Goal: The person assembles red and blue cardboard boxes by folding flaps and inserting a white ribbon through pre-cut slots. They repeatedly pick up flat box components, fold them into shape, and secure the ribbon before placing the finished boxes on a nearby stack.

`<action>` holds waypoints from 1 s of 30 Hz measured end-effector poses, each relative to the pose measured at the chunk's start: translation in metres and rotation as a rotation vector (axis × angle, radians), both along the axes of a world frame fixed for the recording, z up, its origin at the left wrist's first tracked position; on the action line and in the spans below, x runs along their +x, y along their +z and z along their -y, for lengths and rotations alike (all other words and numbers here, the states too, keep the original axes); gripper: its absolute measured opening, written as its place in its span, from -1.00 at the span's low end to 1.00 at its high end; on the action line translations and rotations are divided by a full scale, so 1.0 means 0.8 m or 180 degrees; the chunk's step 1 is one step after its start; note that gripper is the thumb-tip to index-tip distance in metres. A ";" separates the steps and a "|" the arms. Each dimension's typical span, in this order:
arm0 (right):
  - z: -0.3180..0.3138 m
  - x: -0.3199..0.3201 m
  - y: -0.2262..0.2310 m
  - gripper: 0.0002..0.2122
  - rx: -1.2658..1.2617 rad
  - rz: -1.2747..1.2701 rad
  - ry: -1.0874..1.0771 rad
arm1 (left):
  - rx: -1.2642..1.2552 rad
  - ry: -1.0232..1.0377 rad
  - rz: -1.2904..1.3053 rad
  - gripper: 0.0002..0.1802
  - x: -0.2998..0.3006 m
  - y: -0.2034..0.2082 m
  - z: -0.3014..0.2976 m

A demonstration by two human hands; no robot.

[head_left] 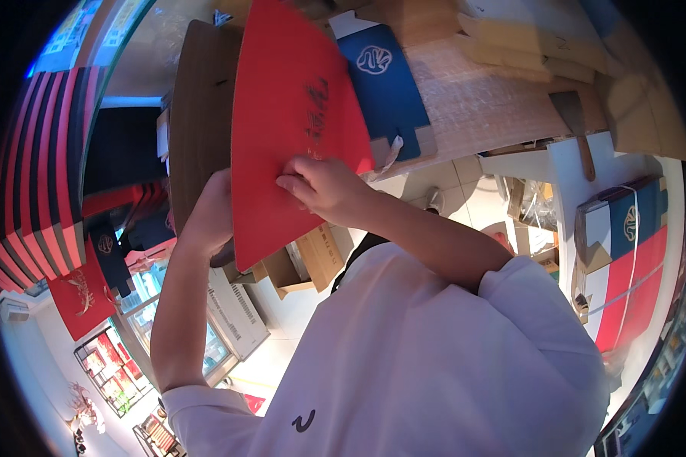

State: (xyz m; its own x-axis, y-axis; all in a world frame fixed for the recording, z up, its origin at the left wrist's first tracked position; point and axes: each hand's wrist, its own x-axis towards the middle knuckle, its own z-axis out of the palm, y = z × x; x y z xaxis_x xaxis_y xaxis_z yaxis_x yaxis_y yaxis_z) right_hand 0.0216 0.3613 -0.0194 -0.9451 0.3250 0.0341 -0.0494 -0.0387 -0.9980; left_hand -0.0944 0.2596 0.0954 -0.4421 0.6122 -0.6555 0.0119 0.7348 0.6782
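Observation:
A large red board (278, 145) with dark brush-style print stands tilted up in front of me. My left hand (210, 213) is at its lower left edge, with the fingers curling behind it and partly hidden. Across the red face lies my right hand (320, 185), its fingers curled in and pressed together against the surface. Whatever those fingers may pinch does not show. Behind the red board is a tall brown board (202, 114), close to my left fingers. A flat blue box sheet (385, 80) with a white emblem lies on the table just beyond the red board.
The wooden table (480, 99) bears brown paper packs (526, 46) and a scraper (575, 129) with a wooden handle. Tied red and blue boxes (633, 266) stand at right. Red and black boxes (42, 175) are stacked at left. Open cartons (301, 263) sit below on the floor.

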 end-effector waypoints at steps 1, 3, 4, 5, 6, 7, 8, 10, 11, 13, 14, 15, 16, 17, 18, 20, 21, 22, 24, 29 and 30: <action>-0.001 0.001 0.000 -0.82 -0.0076 0.0067 0.0115 | 0.0017 -0.0305 -0.0206 -0.66 -0.005 -0.003 -0.003; 0.000 0.000 -0.002 -0.81 -0.0272 0.0110 0.0212 | 0.0124 -0.0777 -0.0566 -0.63 -0.007 -0.005 -0.001; 0.001 0.001 -0.004 -0.81 -0.0373 0.0135 0.0262 | 0.0213 -0.0946 -0.0717 -0.61 -0.005 -0.006 0.000; 0.002 0.002 -0.005 -0.81 -0.0518 0.0152 0.0303 | 0.0301 -0.1114 -0.0867 -0.58 -0.005 -0.008 0.002; 0.003 0.004 -0.007 -0.80 -0.0663 0.0169 0.0347 | 0.0285 -0.0944 -0.1019 -0.51 -0.009 -0.013 0.008; 0.005 0.006 -0.010 -0.80 -0.0802 0.0197 0.0377 | 0.0279 -0.0783 -0.1159 -0.43 -0.016 -0.021 0.013; 0.007 0.006 -0.016 -0.79 -0.0928 0.0132 0.0362 | 0.0273 -0.0619 -0.1299 -0.36 -0.020 -0.025 0.015; 0.012 0.007 -0.028 -0.76 -0.1182 -0.0002 0.0329 | 0.0333 -0.0722 -0.1114 -0.44 -0.012 -0.017 0.013; 0.013 0.006 -0.031 -0.76 -0.1176 0.0030 0.0323 | 0.0363 -0.0777 -0.1022 -0.48 -0.007 -0.010 0.009; 0.016 0.004 -0.031 -0.75 -0.1164 0.0094 0.0327 | 0.0017 -0.0829 -0.0869 -0.51 -0.002 -0.001 0.007; 0.015 0.005 -0.029 -0.76 -0.1002 0.0144 0.0418 | -0.0156 -0.0847 -0.0793 -0.52 0.000 0.000 0.008; 0.012 0.006 -0.025 -0.77 -0.0839 0.0194 0.0507 | -0.0038 -0.0947 -0.0804 -0.53 -0.001 -0.001 0.010; 0.010 0.007 -0.023 -0.78 -0.0674 0.0245 0.0594 | 0.0083 -0.1049 -0.0815 -0.55 -0.002 -0.002 0.012; 0.011 0.007 -0.024 -0.78 -0.0651 0.0192 0.0557 | 0.0204 -0.1151 -0.0825 -0.56 -0.002 -0.003 0.013; 0.014 0.006 -0.027 -0.78 -0.0629 0.0139 0.0519 | 0.0212 -0.1203 -0.0914 -0.56 0.000 -0.002 0.013; 0.016 0.006 -0.026 -0.78 -0.0611 0.0123 0.0516 | 0.0228 -0.1312 -0.1086 -0.57 0.005 0.000 0.012; 0.015 0.007 -0.023 -0.78 -0.0614 0.0158 0.0553 | 0.0199 -0.1355 -0.1080 -0.56 0.006 0.000 0.012; 0.014 0.008 -0.022 -0.78 -0.0618 0.0191 0.0583 | 0.0170 -0.1406 -0.1075 -0.56 0.006 0.000 0.011; 0.015 0.008 -0.022 -0.79 -0.0654 0.0163 0.0561 | 0.0058 -0.1501 -0.1116 -0.55 0.006 -0.001 0.009; 0.020 0.008 -0.030 -0.79 -0.0687 0.0056 0.0543 | 0.0022 -0.1366 -0.1277 -0.46 -0.002 -0.007 0.019; 0.022 0.007 -0.034 -0.79 -0.0652 0.0015 0.0518 | -0.0097 -0.0824 -0.0959 -0.46 -0.002 -0.010 0.018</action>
State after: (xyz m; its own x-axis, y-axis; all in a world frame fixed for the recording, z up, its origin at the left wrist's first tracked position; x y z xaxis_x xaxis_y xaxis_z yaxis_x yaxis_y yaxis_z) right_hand 0.0275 0.3435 -0.0465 -0.9855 0.1682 -0.0214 -0.0212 -0.2471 -0.9688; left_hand -0.0956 0.2456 0.0875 -0.4510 0.7109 -0.5397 0.3944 0.7012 0.5940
